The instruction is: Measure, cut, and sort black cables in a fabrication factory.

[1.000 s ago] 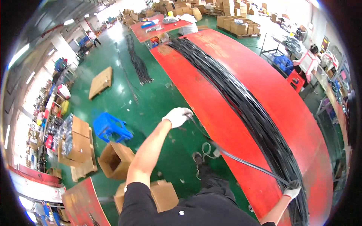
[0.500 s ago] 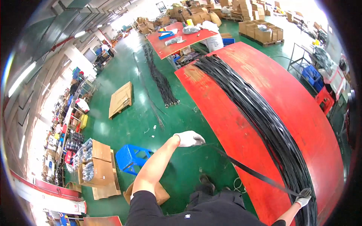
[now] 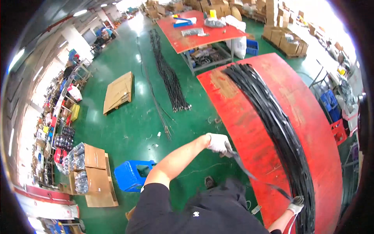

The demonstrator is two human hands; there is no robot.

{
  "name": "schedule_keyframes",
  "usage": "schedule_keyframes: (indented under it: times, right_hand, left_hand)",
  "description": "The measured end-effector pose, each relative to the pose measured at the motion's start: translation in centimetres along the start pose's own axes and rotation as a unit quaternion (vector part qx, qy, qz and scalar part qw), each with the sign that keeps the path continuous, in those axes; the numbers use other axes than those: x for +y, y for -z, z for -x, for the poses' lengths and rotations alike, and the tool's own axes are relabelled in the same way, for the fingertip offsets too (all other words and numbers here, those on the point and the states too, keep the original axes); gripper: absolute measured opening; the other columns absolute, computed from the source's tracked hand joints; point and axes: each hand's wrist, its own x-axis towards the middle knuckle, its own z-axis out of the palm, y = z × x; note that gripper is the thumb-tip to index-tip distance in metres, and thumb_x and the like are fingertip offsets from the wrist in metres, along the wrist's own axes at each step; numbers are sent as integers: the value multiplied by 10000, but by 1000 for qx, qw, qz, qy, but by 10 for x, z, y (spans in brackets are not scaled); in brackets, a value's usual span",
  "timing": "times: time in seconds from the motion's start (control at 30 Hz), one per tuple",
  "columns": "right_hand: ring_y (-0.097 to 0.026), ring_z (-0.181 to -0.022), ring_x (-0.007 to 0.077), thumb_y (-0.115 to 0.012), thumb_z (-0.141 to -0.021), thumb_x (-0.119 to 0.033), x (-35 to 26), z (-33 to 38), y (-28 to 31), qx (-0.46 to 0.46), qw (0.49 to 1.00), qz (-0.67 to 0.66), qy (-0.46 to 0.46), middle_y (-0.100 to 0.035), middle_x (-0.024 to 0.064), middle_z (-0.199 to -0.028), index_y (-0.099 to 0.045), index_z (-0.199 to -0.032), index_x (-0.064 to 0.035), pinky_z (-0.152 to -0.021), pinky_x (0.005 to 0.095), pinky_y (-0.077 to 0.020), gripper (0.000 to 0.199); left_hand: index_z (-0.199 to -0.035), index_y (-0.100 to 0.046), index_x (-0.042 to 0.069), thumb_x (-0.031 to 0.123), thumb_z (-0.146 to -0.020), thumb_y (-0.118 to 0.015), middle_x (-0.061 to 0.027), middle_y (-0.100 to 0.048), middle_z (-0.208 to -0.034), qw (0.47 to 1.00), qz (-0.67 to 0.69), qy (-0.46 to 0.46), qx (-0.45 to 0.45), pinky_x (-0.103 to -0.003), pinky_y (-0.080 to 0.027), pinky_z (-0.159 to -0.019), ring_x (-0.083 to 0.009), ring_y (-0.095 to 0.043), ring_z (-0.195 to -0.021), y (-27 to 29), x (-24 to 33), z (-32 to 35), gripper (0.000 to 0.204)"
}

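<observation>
A long, flat black strip runs slantwise between my two white-gloved hands and sags a little over the red table. My left hand is closed on the strip's upper end, just off the table's left edge. Lower down on the right, my right hand grips the same strip beside a thick bundle of black strips. That bundle lies lengthwise along the tabletop in a curve. A thin pale strand hangs below my right hand; I cannot make out what it is.
On the green floor to the left are a blue stool, an open carton, flat cardboard on a pallet and another dark bundle. A second red table stands beyond. A red plastic stool is at the right.
My left hand has come rightward to the table's edge, and the strip now hangs slacker. My right hand stays beside the bundle. The whole view has shifted somewhat.
</observation>
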Motion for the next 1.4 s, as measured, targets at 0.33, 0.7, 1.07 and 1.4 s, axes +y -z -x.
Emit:
schedule_keyframes:
  times: [0.33, 0.7, 1.07, 1.4]
  right_hand:
    - [-744, -1024, 332, -413, -1079, -495, 147, -9, -63, 155, 976, 149, 11, -733, 194, -1242, -619, -1312, -41, -910, 491, -618, 551]
    - [-614, -1314, 379, -523, -1053, -365, 498, 205, -346, -282, 539, 748, 266, -668, 207, -1406, -687, -1341, -50, -1132, 453, -465, 457]
    - [-693, -865, 228, -593, -1026, -420, 775, 374, -536, -527, 464, 699, -141, -752, 100, -1019, -704, -1198, -45, -839, 392, -547, 427]
    - [-560, -595, 132, -601, -1062, -341, 919, 353, -546, -444, 506, 693, -260, -686, 55, -829, -694, -1139, -32, -581, 330, -483, 332]
  left_hand:
    - [-1165, -786, 122, 411, -1018, -675, 4, -735, -798, 995, -93, 4, -22, -292, -480, -560, -101, -598, -626, 231, -40, -37, 342]
    - [-1087, -805, 118, 385, -941, -671, -19, -783, -870, 953, -227, 161, -120, -327, -529, -576, -129, -602, -591, 475, -50, -142, 332]
    - [-1157, -807, 110, 396, -925, -746, -16, -771, -889, 942, -221, 143, -207, -315, -546, -658, -129, -648, -708, 625, -134, -242, 373]
    - [-1240, -747, 28, 305, -957, -760, -110, -782, -1116, 959, 50, 49, 275, -346, -572, -928, -214, -734, -984, 678, -352, -250, 397]
